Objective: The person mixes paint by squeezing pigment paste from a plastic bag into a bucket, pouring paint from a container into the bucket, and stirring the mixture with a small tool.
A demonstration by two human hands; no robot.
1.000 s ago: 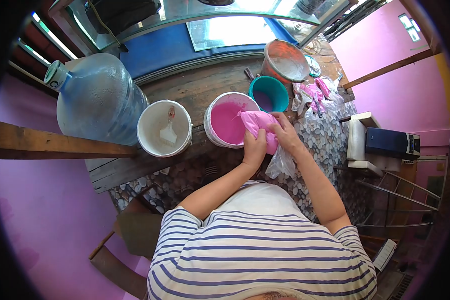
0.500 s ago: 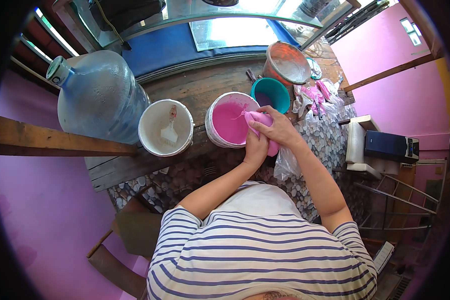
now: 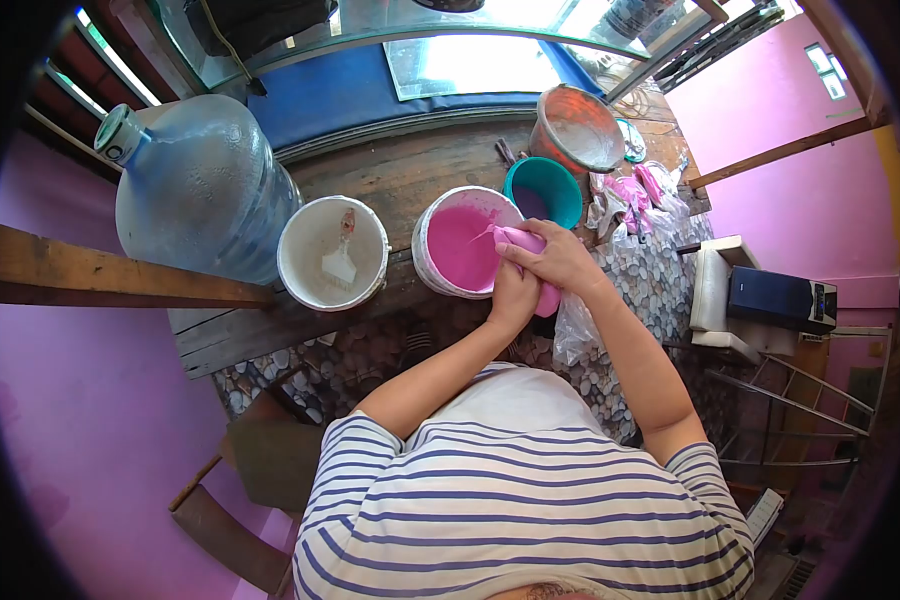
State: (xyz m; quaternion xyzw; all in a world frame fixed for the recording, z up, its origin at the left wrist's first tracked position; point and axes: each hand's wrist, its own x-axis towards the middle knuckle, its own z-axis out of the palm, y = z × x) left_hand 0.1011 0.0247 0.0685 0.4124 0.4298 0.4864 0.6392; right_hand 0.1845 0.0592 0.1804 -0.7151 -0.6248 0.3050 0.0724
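R hand now clamps over pink bag w/ L hand gripping below, so thin stream's squeezed toward pink-filled bucket.

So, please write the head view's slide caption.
Left hand and right hand grip a pink plastic bag near a round white bucket.

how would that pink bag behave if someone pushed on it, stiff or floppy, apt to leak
Probably floppy: the pink bag bulges out past the grip of the left hand and right hand. Pushing would likely make it ooze, as a thin pink strand trails from its tip over the white bucket.
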